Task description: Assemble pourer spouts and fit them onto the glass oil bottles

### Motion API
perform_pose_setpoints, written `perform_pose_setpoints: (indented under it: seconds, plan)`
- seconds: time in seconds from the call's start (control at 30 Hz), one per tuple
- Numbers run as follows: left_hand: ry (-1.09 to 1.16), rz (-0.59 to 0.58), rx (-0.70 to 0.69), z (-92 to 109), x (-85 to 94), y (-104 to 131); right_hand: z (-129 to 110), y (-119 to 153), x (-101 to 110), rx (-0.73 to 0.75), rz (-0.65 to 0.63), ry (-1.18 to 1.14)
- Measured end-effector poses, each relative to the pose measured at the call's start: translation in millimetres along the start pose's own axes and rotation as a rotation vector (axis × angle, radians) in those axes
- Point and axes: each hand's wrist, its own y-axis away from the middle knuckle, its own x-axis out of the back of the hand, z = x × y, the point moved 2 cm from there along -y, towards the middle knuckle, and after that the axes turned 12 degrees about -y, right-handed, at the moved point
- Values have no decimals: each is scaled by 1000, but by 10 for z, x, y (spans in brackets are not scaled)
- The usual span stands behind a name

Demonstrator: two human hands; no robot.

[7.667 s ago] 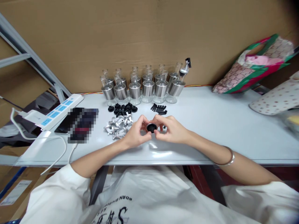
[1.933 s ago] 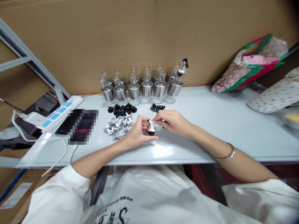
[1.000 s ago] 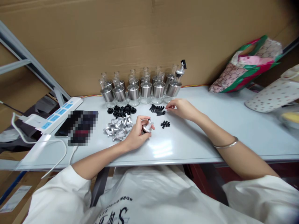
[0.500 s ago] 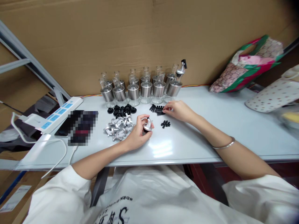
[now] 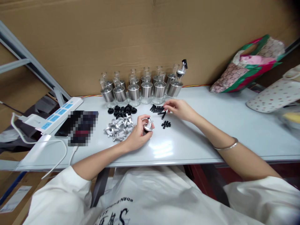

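My left hand (image 5: 139,134) is wrapped round a silver pourer spout (image 5: 148,126) with a black base, spout tip up. Between the thumb and fingers of my right hand (image 5: 179,109) is a small black strip (image 5: 163,115), pointing down toward the table. Just left of these fingertips lie several more black strips (image 5: 156,108). Small black caps (image 5: 166,124) sit below my right hand. Silver spouts (image 5: 120,128) are heaped left of my left hand, with black stoppers (image 5: 123,110) behind them.
Two rows of glass and steel bottles (image 5: 147,90) stand at the back, the rightmost bearing a spout (image 5: 181,71). At left are a power strip (image 5: 59,115), a cable and dark devices. A patterned bag (image 5: 236,72) and a dotted white item (image 5: 269,97) are at right.
My right hand has lifted slightly from the black strips, and one strip now hangs angled at its fingertips. My left hand has stayed in place with the spout.
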Motion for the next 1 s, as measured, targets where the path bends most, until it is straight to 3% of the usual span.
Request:
perform_pose_setpoints:
  seconds: [0.13, 0.4, 0.57, 1.0]
  plan:
    - [-15, -2, -10, 17, 2, -1, -46, 37, -82, -118, -77, -148]
    - [-13, -8, -6, 13, -3, -2, -15, 48, -52, 9, -60, 70]
    - [-19, -7, 2, 9, -3, -2, 24, 44, -38, -21, -30, 173]
    - [-21, -11, -7, 11, -3, -4, -9, 43, -37, 24, 5, 211]
